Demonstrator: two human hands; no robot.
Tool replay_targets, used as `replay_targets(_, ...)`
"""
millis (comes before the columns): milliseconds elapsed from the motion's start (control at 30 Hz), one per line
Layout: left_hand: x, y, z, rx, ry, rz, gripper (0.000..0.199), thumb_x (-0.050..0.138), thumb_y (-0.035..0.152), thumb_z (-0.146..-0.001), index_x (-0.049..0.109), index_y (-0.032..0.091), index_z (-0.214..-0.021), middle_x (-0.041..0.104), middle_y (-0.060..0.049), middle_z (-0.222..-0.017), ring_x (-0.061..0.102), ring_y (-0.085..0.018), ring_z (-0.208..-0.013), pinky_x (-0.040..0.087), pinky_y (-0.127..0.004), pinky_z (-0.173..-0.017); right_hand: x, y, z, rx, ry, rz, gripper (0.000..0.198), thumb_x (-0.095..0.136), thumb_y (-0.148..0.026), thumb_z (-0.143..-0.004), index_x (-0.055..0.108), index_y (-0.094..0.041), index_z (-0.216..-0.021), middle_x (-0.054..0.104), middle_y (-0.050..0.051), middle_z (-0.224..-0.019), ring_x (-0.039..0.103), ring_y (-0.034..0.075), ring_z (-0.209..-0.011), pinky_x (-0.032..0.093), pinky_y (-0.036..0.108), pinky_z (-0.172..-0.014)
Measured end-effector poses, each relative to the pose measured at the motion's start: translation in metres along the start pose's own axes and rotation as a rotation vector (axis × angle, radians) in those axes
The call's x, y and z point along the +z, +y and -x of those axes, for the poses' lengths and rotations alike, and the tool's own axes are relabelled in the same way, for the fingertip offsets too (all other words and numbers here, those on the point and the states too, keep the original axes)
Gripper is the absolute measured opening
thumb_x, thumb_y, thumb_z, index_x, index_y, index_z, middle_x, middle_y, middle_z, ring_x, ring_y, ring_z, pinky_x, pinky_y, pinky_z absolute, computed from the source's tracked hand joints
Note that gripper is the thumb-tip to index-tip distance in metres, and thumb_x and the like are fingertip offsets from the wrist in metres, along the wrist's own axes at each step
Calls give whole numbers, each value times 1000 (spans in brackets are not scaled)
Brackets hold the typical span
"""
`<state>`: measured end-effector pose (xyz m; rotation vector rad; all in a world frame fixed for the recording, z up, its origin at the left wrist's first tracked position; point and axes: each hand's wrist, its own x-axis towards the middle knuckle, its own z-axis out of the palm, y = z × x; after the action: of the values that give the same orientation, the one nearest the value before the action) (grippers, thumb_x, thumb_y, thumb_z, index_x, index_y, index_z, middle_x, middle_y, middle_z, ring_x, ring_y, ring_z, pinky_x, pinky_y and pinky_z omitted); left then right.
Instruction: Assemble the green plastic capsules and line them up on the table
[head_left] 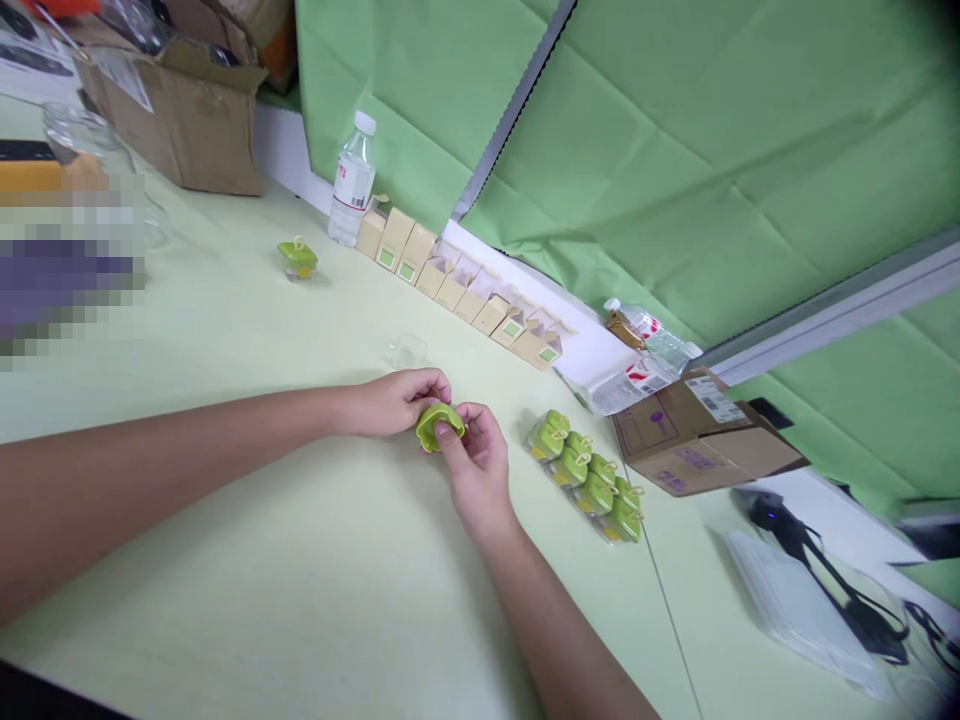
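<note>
Between my two hands, above the pale table [300,560], is a small green lid [429,428] with its hollow side turned up. My left hand [405,398] grips its left edge with bent fingers. My right hand [480,460] holds the other side, its thumb pressed on the inside of the lid. Just behind my left hand stands a small clear container [407,350]. To the right of my right hand sits a block of several clear containers with green lids [592,485] and small loops on top. One more green-lidded container [298,257] stands alone at the back left.
A row of small beige boxes [457,285] lines the back, beside an upright water bottle [352,180]. Plastic bottles [637,380] lie near a cardboard box [690,435] at right. Another cardboard box [180,120] stands back left. Cables [832,570] and clear plastic bags [795,610] lie far right.
</note>
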<state>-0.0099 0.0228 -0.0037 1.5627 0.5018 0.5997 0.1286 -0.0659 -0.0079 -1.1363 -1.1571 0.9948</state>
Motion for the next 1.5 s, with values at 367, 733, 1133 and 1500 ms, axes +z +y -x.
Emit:
replay_targets(367, -4, 3, 0, -47, -7, 19, 23, 58, 39, -85, 65, 17, -92, 64, -2, -79, 57, -14, -71, 44, -25, -65, 0, -2, 2, -44, 52, 69, 21, 66, -34, -83, 50, -22, -87, 64, 0, -81, 64, 15, -68, 57, 29, -57)
replay_targets(733, -16, 7, 2, -184, -136, 262, 31, 70, 46, -79, 74, 18, -91, 68, -6, -87, 62, -18, -84, 47, -29, -76, 0, -5, 3, -76, 148, 134, 21, 70, -34, -81, 57, -21, -89, 62, -2, -75, 53, 10, -55, 47, 24, -50)
replay_targets(1133, -20, -1, -6, -147, 316, 244, 29, 73, 43, -75, 71, 15, -82, 63, -1, -76, 52, -10, -65, 43, -27, -69, -24, 4, -1, -459, 240, 967, 51, 55, -11, -75, 52, -21, -126, 50, 14, -128, 46, 31, -124, 38, 53, -104)
replay_targets(1500, -14, 0, -5, -170, 338, 241, 35, 75, 48, -72, 65, 15, -76, 58, 0, -71, 51, -10, -64, 42, -27, -66, -25, 13, -8, -364, 187, 838, 27, 60, -18, -85, 60, -23, -112, 59, 8, -112, 57, 21, -103, 51, 36, -85)
